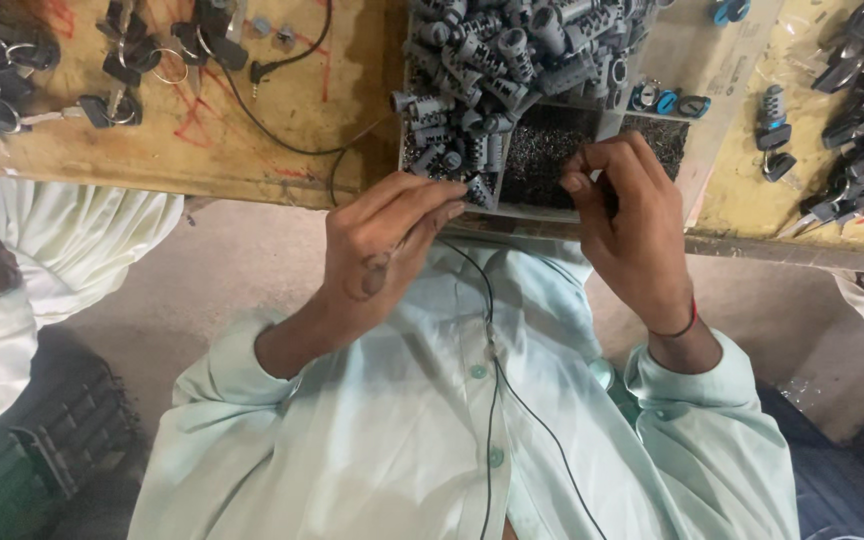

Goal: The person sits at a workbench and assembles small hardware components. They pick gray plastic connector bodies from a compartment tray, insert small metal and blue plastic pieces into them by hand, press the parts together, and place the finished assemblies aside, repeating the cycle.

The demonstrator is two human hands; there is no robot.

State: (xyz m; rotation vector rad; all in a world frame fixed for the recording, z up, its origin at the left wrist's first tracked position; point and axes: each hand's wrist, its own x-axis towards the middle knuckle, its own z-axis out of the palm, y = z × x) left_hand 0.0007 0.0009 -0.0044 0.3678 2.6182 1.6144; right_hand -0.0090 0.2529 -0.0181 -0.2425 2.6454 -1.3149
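My left hand (382, 245) has its fingers held out straight and pressed together, their tips touching a grey cylinder (479, 190) at the near edge of the tray (652, 60). Whether those fingers pinch anything I cannot tell. My right hand (632, 225) is curled, thumb and forefinger nipped together over the tray's compartment of dark screws (542, 150); what they grip is too small to make out. The tray sits on the wooden surface (282, 110), its far part heaped with grey cylinders. A black cable (272, 130) runs across the surface and down over my shirt (402, 430). Keys (117, 100) lie to the left, black parts (862, 150) to the right. Another person's sleeve (72, 240) is at my left.
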